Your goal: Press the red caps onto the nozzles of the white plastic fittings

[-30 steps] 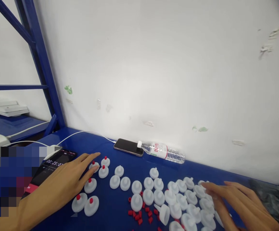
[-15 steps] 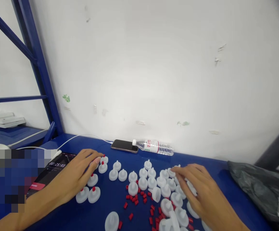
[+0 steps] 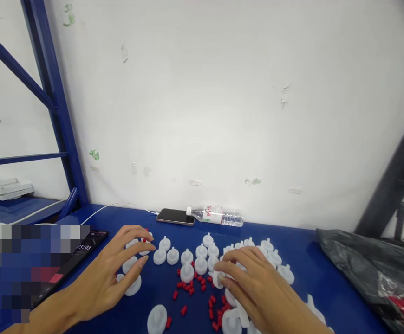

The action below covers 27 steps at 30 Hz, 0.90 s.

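Observation:
My left hand (image 3: pixel 118 266) is held above the white plastic nozzle discs with red caps on their tips, its fingers spread and nothing in its grasp. It partly covers these discs; one capped disc (image 3: pixel 147 247) shows beyond the fingertips. On the right, the thumb and index finger of my right hand (image 3: pixel 254 280) close around a tilted white nozzle disc (image 3: pixel 218 280). Bare nozzle discs (image 3: pixel 201 265) stand in a cluster around and behind that hand, some hidden under it. Loose small red caps (image 3: pixel 191 291) lie scattered between the hands.
A clear water bottle (image 3: pixel 219 216) lies by the wall beside a cabled phone (image 3: pixel 176 216). Another phone (image 3: pixel 83 250) with a running timer is left of my left arm. A dark plastic bag (image 3: pixel 358 264) lies at right. Another white disc (image 3: pixel 157 319) rests near the front.
My right hand has moved left and nearer, from the cluster's far side to the tilted disc. My left hand's fingers have spread off the capped disc. The view has shifted slightly.

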Tool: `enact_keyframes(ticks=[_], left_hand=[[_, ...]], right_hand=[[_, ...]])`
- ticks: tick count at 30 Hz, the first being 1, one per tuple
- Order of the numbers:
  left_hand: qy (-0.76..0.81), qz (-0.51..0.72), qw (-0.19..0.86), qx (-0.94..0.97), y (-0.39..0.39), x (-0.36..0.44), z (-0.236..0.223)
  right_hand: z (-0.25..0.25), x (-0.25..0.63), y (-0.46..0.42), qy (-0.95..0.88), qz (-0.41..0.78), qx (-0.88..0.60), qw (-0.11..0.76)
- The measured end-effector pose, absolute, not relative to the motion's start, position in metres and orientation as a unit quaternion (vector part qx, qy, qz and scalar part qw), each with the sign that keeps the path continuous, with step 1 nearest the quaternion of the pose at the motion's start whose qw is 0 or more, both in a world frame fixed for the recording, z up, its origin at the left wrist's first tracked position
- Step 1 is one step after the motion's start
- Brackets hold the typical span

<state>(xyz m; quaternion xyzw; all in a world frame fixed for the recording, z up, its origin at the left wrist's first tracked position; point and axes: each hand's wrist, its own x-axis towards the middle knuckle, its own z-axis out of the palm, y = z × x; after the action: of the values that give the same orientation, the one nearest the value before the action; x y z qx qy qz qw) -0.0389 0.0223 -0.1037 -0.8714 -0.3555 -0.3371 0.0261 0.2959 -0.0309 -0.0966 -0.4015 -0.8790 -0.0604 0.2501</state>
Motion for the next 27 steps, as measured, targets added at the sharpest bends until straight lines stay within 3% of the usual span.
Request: enact_keyframes(ticks=[6, 18, 27], left_hand=[[-0.308, -0.34, 0.037, -0.887, 0.006, -0.033, -0.103], [-0.333, -0.184, 0.031, -0.924, -0.008, -0.025, -0.116], [-0.3, -0.134, 0.015, -0.944, -0.012, -0.019, -0.114]], right_hand=[[-0.112, 0.287, -0.03, -0.886, -0.066, -0.394, 0.236], [-0.112, 0.281, -0.032, -0.915, -0.015, -0.352, 0.195], [-0.135, 0.28, -0.022, -0.917, -0.04, -0.319, 0.235]])
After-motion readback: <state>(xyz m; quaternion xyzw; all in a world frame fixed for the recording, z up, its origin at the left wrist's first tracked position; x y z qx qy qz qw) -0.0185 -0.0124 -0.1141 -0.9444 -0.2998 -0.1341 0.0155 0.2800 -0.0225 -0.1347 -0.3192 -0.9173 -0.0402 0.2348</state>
